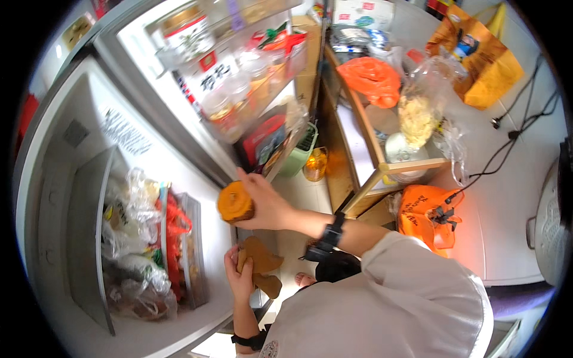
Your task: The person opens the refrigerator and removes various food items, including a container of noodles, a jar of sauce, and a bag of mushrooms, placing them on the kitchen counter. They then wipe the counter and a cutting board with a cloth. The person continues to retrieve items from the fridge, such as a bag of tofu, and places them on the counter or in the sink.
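My right hand [268,203] grips a jar with an orange lid [234,199], held between the two open fridge compartments and seen from above. Its sides are mostly hidden by the lid and my fingers. Lower down, my left hand [239,273] pinches a brown cloth [262,262], which hangs in loose folds. Left of both hands is the open fridge compartment [215,277], whose drawers hold plastic bags of food [138,250] and a red bag [177,219]. Above the jar stands the fridge door, its shelves carrying jars [224,107] and a large gold-lidded container [188,33].
A green bin [297,154] and a bottle of yellow oil [316,164] stand on the floor beyond my hands. To the right, a wood-framed cabinet [376,147] holds bags and bowls. An orange bag [425,215] and black cables [515,134] lie on the white surface.
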Demonstrator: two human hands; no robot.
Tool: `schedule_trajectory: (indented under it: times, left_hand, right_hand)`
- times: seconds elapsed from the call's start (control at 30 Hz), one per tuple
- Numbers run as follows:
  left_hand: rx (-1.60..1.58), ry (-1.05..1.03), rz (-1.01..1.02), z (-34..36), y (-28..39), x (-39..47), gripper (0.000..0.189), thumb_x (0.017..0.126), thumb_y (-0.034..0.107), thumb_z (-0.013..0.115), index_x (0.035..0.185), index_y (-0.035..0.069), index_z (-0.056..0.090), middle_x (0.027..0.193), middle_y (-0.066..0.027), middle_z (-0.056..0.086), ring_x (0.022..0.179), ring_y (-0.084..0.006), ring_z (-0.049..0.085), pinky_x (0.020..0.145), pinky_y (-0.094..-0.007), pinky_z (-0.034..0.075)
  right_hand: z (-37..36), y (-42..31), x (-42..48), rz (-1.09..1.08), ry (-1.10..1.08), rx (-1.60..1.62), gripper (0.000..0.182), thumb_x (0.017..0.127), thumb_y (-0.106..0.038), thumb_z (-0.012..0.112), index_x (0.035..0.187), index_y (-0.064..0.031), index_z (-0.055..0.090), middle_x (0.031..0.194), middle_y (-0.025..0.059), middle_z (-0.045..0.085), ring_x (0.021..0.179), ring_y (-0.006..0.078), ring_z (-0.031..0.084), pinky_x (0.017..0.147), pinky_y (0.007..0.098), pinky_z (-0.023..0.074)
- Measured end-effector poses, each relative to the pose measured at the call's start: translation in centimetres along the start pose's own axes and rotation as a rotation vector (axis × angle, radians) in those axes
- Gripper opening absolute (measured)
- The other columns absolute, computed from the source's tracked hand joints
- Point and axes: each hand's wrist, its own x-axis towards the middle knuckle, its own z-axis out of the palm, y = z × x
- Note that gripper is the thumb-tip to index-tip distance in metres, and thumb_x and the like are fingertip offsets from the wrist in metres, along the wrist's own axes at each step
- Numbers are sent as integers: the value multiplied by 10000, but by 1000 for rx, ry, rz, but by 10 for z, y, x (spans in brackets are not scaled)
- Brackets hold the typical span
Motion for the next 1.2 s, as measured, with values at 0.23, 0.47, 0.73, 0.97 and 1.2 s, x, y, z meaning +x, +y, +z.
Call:
schedule_trajectory:
  times: [0.23, 0.47, 0.73, 0.97, 1.2]
  left_hand:
    - [182, -532, 40, 108, 19, 69, 294, 821, 171, 580, 1067, 15, 545, 952, -69, 593, 863, -126, 555, 766, -241, 433]
    - [235, -797, 249, 295, 27, 134, 465, 779, 257, 639, 1139, 6, 484, 969, -146, 605, 910, -194, 583, 790, -293, 443]
    - [1014, -927, 269, 495, 68, 213, 1057, 602, 673, 608, 1307, -13, 222, 1083, -236, 544, 993, -334, 550, 821, -371, 437]
    - [1283, -881, 482, 592, 31, 281, 1163, 541, 735, 592, 1344, 5, 173, 1223, -208, 441, 1061, -301, 512, 862, -366, 423]
    - [1258, -1102, 806, 622, 7, 367, 912, 607, 644, 596, 1318, 155, 299, 1143, -211, 488, 1016, -334, 528, 845, -401, 434]
  right_hand:
    - [-181, 64, -132, 202, 454, -322, 1048, 581, -251, 778, 1363, 13, 131, 1236, 206, 344, 1171, 312, 320, 999, 403, 257]
    - [-285, 76, -200, 436, 817, 289, 1069, 669, 19, 679, 1373, -79, -120, 1145, 165, 431, 1059, 247, 480, 895, 340, 399]
    - [-334, 103, -192, 496, 916, 419, 1063, 682, 10, 664, 1373, -100, -137, 1141, 168, 434, 1037, 250, 485, 879, 338, 402]
    - [-356, 147, -171, 626, 967, 436, 1041, 692, -18, 658, 1385, -134, -109, 1205, 195, 396, 1086, 260, 449, 891, 335, 392]
    - [-386, 187, -157, 815, 1009, 695, 1014, 732, -74, 631, 1367, -100, -159, 1320, 228, 308, 1176, 294, 387, 966, 385, 310]
